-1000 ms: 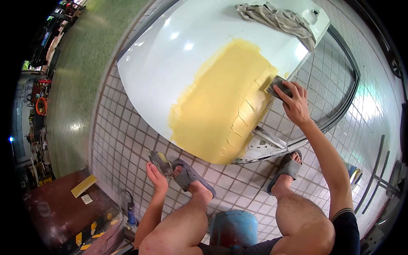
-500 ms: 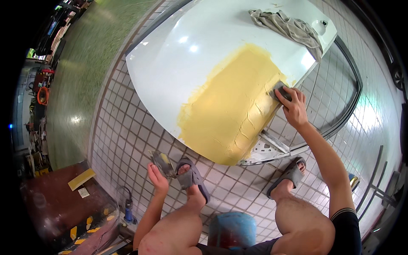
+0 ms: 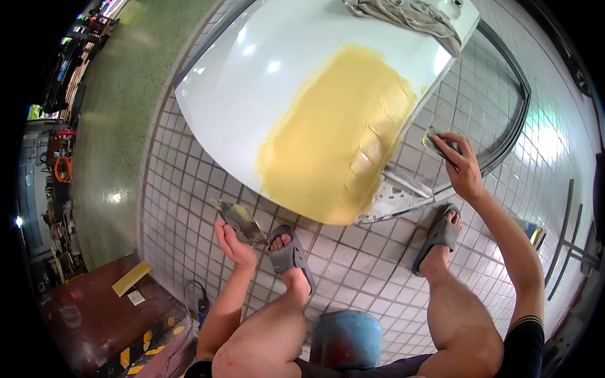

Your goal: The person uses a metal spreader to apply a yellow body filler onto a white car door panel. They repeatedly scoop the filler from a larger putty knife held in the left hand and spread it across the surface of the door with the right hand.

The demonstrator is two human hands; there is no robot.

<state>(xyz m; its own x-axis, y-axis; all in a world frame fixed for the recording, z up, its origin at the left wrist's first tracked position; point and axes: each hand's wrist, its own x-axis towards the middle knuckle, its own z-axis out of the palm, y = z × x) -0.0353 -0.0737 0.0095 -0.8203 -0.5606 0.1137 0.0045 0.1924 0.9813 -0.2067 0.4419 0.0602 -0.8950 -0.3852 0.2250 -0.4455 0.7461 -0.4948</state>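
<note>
Your right fingers [image 3: 450, 152], pinching a spreader [image 3: 432, 139], are nearer the yellow patch [image 3: 321, 135] lying to their left, long axis pointing away from you, while your left fingers [image 3: 225, 234] hold a smeared plate [image 3: 243, 222].

Glossy white door panel [image 3: 233, 94], matt yellow filler [image 3: 321, 132] rough on one side, soft grey cloth [image 3: 413, 19].
</note>
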